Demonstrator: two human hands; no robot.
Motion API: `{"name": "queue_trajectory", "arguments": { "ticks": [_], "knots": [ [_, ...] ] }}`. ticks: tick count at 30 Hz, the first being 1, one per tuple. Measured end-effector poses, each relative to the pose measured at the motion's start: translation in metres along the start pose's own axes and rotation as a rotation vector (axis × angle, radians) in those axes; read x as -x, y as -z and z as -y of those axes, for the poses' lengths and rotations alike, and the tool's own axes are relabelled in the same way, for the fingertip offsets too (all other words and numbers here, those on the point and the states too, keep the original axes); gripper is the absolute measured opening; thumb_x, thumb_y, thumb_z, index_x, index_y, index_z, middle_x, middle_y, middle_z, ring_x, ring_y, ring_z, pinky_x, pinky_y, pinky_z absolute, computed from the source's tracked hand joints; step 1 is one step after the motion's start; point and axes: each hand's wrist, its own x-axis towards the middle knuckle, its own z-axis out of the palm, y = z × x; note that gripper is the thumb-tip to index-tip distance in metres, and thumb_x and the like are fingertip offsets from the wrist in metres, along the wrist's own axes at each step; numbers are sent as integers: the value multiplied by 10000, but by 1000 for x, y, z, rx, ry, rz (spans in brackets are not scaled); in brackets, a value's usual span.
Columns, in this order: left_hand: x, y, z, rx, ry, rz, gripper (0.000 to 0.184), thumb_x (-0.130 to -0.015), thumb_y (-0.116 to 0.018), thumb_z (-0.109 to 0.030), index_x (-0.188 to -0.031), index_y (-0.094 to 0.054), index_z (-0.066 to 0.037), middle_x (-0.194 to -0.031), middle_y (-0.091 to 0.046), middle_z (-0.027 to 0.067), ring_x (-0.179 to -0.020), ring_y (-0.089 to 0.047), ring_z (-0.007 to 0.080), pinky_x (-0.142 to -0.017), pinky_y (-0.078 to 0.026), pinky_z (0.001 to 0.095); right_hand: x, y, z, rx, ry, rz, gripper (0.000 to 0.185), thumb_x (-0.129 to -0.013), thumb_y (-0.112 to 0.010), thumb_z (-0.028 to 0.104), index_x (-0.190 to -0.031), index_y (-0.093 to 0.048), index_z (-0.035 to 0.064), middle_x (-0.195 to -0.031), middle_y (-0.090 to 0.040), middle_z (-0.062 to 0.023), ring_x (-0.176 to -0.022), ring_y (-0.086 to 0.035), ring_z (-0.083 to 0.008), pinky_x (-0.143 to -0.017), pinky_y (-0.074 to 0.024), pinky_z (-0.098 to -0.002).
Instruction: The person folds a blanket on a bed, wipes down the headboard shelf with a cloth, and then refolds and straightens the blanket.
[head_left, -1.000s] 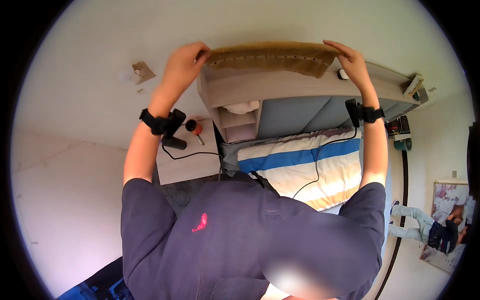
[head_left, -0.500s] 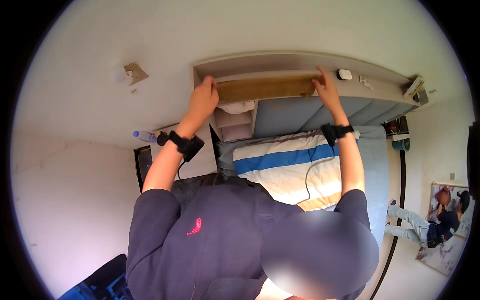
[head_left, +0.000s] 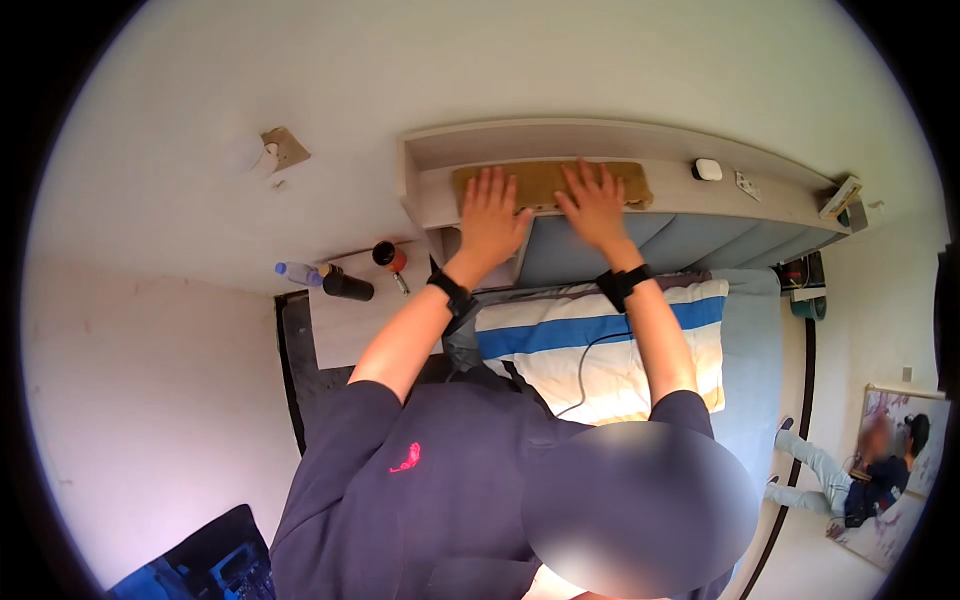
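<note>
A brown folded cloth (head_left: pixel 540 185) lies flat and lengthwise along the headboard shelf (head_left: pixel 680 197). My left hand (head_left: pixel 490 222) rests on its left half, palm down with the fingers stretched out. Over the right half my right hand (head_left: pixel 597 212) is pressed down too, its fingers spread. Both hands cover parts of the cloth's front edge. Black bands with cords circle both wrists.
A striped pillow (head_left: pixel 520 375) lies on the bed below the grey padded headboard (head_left: pixel 665 240). A small white case (head_left: pixel 707 170) sits on the shelf at right. The bedside table (head_left: pixel 350 330) holds a bottle (head_left: pixel 298 273) and a black cylinder (head_left: pixel 348 287). Another person (head_left: pixel 875 485) is at far right.
The cloth was stretched between both hands at its ends; now it lies on the shelf, looking shorter. My hands have moved inward and opened flat on top of it.
</note>
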Motion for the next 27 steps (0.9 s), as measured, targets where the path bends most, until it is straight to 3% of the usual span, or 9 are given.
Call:
{"name": "queue_trajectory", "arguments": {
  "ticks": [5,11,13,17,20,22,25,26,27],
  "knots": [
    [-11,-10,-19,48,-139,-21,486,-886,-447,-344,-1282,-442,-63,-1352,-363,197,-1274,-304,344,-1056,-208,463,0,10,-35,60,-119,4,515,-870,-406,496,-1314,-429,235,-1406,-343,-48,-1272,-244,-422,-1021,-128,-598],
    [-3,0,19,91,-237,-40,406,-867,-461,-226,-1239,-484,-63,-1289,-460,165,-1217,-403,323,-1046,-252,428,-5,-13,14,207,-218,-110,494,-873,-409,467,-1290,-468,209,-1379,-377,-92,-1248,-248,-476,-995,-101,-650],
    [2,9,38,-286,-165,106,406,-829,-474,-178,-1198,-504,-10,-1269,-480,179,-1184,-445,314,-1033,-286,411,-15,-16,48,145,-200,-99,487,-872,-413,461,-1278,-482,203,-1372,-382,-104,-1250,-248,-473,-993,-97,-653],
    [10,1,78,-531,-87,125,456,-810,-475,-190,-1200,-492,46,-1288,-445,232,-1192,-429,352,-1025,-280,450,-29,-25,104,29,-137,-140,478,-865,-418,467,-1252,-514,203,-1352,-404,-125,-1254,-246,-470,-990,-84,-661],
    [9,6,69,-513,-75,152,447,-787,-487,-145,-1180,-485,68,-1248,-466,259,-1175,-447,342,-1023,-295,444,-27,-14,101,-13,-192,-179,432,-869,-439,433,-1225,-537,208,-1332,-425,-121,-1254,-281,-432,-1006,-139,-626],
    [5,10,59,-473,18,179,501,-790,-496,-190,-1213,-450,75,-1262,-444,275,-1191,-419,374,-1032,-267,471,-18,-3,79,-226,38,-225,374,-878,-468,370,-1207,-544,210,-1314,-443,-109,-1247,-334,-356,-1022,-216,-549],
    [15,15,57,-388,-10,156,554,-823,-490,-251,-1257,-395,80,-1296,-394,294,-1228,-360,405,-1051,-216,489,19,15,63,-164,-41,-267,345,-861,-506,304,-1191,-551,213,-1306,-452,-91,-1236,-368,-274,-1016,-294,-443],
    [19,17,59,-369,-108,156,554,-823,-490,-251,-1257,-395,80,-1296,-394,294,-1228,-360,405,-1051,-216,489,39,21,62,-128,-130,-290,345,-861,-506,304,-1191,-551,213,-1306,-452,-91,-1236,-368,-274,-1016,-294,-443],
    [23,18,60,-236,-86,111,561,-842,-471,-264,-1274,-368,80,-1324,-351,298,-1254,-309,416,-1054,-184,509,65,28,65,23,-190,-263,351,-837,-525,282,-1177,-555,197,-1256,-491,-100,-1192,-412,-267,-988,-328,-423]
  ]
}}
